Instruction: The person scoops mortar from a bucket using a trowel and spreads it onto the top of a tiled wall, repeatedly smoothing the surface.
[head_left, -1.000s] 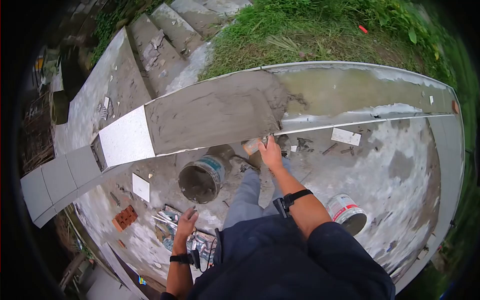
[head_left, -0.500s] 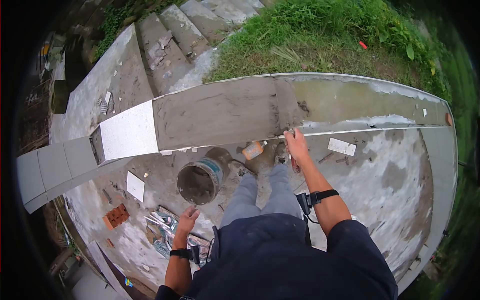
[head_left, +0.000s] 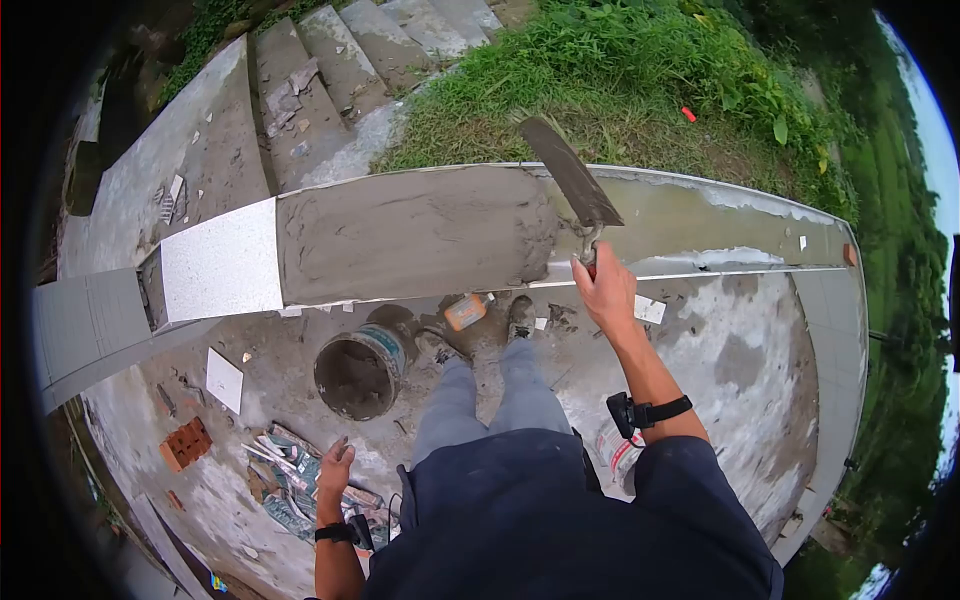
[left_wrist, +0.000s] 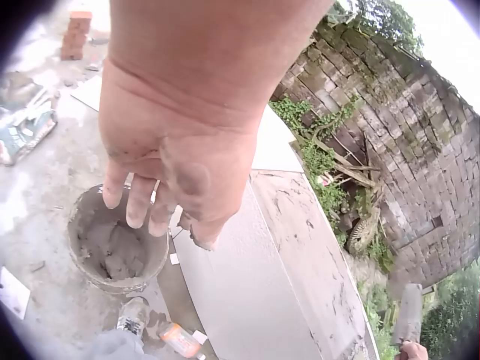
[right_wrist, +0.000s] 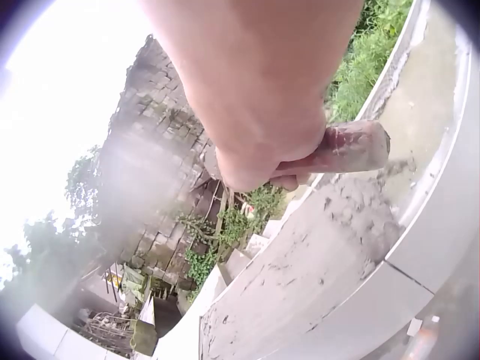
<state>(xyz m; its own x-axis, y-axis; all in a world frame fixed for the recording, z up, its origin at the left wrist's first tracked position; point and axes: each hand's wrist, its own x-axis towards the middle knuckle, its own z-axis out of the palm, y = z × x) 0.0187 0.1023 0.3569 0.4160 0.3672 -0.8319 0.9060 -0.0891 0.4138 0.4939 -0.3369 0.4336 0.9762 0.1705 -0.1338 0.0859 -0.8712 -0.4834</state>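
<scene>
My right hand (head_left: 610, 292) grips the handle of a trowel (head_left: 572, 172) beyond the wall's near edge. Its long flat blade is tilted up and away, overlapping the far edge of the wall in the head view. The worn red handle (right_wrist: 360, 146) sticks out of the fist in the right wrist view. Left of the blade, a bed of wet grey mortar (head_left: 410, 235) covers the wall top, ending in a rough lumpy edge. A white tile (head_left: 222, 262) lies at the mortar's left end. My left hand (head_left: 335, 468) hangs low with loose fingers, holding nothing.
A mortar bucket (head_left: 388, 343) stands on the floor left of my feet, beside an orange-labelled bottle (head_left: 467, 311). A crumpled bag (head_left: 290, 490), a red brick (head_left: 186, 444) and a loose tile (head_left: 224, 380) lie left. Another bucket (head_left: 617, 452) is partly hidden under my right arm.
My right hand has moved right along the wall's edge. The trowel blade, earlier low on the mortar's right end, is now lifted and points away. My left hand stays low and loose.
</scene>
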